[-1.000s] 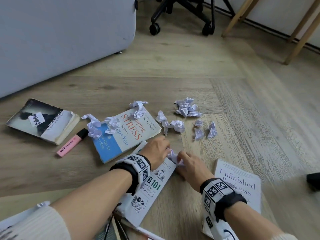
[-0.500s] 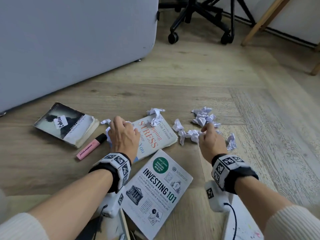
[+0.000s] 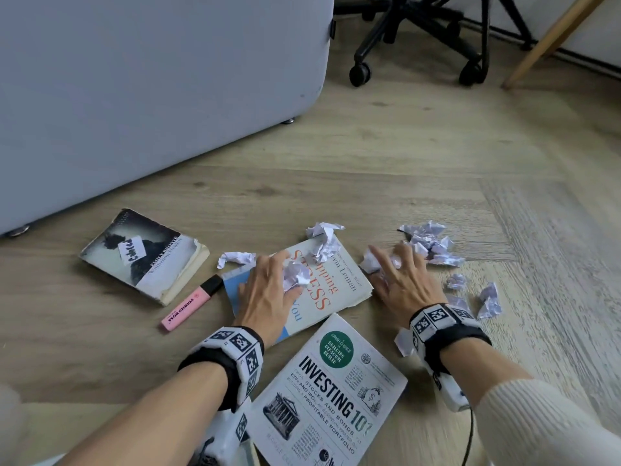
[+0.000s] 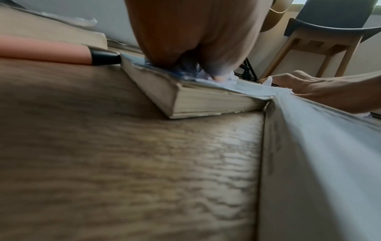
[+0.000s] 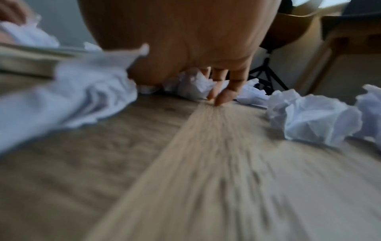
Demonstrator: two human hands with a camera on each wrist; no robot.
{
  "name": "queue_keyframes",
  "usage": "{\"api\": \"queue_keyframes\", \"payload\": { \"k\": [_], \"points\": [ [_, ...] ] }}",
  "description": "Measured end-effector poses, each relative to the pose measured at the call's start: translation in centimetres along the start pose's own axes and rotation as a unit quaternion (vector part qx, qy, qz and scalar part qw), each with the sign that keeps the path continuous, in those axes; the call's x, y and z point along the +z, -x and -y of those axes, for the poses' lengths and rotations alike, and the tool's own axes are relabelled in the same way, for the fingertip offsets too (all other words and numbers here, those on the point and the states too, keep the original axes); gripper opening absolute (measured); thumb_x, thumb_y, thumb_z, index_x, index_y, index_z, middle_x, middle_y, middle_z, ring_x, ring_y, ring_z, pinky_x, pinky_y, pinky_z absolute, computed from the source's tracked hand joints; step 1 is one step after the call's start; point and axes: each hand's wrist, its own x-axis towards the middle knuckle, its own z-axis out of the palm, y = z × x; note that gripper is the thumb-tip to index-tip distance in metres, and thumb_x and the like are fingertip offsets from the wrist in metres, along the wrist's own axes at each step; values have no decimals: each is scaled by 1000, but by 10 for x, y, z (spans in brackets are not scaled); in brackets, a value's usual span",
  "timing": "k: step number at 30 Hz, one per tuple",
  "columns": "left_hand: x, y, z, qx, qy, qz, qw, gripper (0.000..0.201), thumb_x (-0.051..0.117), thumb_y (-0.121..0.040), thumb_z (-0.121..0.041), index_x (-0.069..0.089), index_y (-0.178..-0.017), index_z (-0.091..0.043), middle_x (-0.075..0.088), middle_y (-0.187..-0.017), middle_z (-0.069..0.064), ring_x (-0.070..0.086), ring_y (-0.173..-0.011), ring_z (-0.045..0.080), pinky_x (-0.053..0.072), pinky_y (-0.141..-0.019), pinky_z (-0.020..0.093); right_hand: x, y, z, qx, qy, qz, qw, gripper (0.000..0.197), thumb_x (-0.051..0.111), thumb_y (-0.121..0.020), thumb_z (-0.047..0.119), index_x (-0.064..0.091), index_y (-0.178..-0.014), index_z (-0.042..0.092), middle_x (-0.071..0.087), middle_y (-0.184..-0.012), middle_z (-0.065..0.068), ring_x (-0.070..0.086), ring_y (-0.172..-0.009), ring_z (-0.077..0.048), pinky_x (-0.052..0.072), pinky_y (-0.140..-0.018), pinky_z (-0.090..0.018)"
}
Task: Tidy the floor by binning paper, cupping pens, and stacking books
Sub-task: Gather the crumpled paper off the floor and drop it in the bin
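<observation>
My left hand (image 3: 285, 274) lies on the "Stress" book (image 3: 331, 290), its thumb and fingers curled round a crumpled paper ball (image 3: 296, 276). My right hand (image 3: 389, 264) is down on the floor just right of that book. Its fingers (image 5: 224, 96) curl over another paper ball (image 5: 189, 86). More crumpled paper lies on the book's top corner (image 3: 324, 242), left of my left hand (image 3: 235, 258), in a heap beyond my right hand (image 3: 426, 240) and to its right (image 3: 489, 301). An "Investing 101" book (image 3: 336, 391) lies between my wrists. A pink highlighter (image 3: 191, 304) and a worn dark paperback (image 3: 144, 253) sit to the left.
A large grey upholstered piece (image 3: 151, 95) stands on small feet at the back left. A black office chair base (image 3: 420, 45) on castors and a wooden leg (image 3: 551, 42) stand at the back right. A loose paper scrap (image 3: 403, 344) lies under my right wrist.
Both hands left the "Investing 101" book and went forward to the paper. The left one now holds a ball over the "Stress" book; the right one spreads over paper beside it.
</observation>
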Motion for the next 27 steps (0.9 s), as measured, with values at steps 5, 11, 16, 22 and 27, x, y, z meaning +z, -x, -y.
{"api": "queue_keyframes", "payload": {
  "k": [5, 11, 16, 22, 27],
  "points": [
    [5, -4, -6, 8, -31, 63, 997, 74, 51, -91, -53, 4, -149, -48, 34, -101, -5, 42, -86, 11, 29, -81, 34, 2, -4, -1, -108, -40, 7, 993, 21, 51, -89, 32, 47, -106, 20, 53, -95, -5, 55, -76, -27, 50, -65, -39],
    [17, -2, -22, 12, -91, 100, 991, 48, 44, -94, -52, 35, -141, -46, 27, -102, -5, 43, -103, 13, 28, -83, 34, -22, -11, -19, 42, -97, -118, 987, 29, 55, -92, 28, 50, -68, 13, 50, -71, 1, 47, -65, -21, 35, -59, -28],
    [18, -2, -21, 16, -58, 84, 995, 29, 48, -95, -44, 44, -123, -39, 31, -100, -7, 47, -100, 13, 27, -79, 34, -28, -38, -54, 192, -179, -71, 962, 48, 35, -87, 47, 59, -88, 5, 47, -114, -24, 40, -116, -39, 37, -99, -48],
    [14, -2, -21, 23, -29, 92, 995, 26, 48, -96, -39, 44, -122, -39, 33, -97, -7, 45, -93, 11, 30, -81, 35, 3, -39, -48, 108, -92, 89, 986, 43, 38, -94, 51, 34, -129, 27, 12, -155, -7, 22, -136, -38, 35, -102, -60],
    [10, -5, -23, 9, -4, 104, 995, 11, 45, -98, -36, 50, -105, -28, 41, -97, -7, 52, -96, 16, 31, -88, 37, -13, -21, -34, 71, -19, 49, 996, 38, 45, -97, 38, 46, -123, 11, 39, -123, -15, 45, -105, -35, 44, -82, -39]
  ]
}}
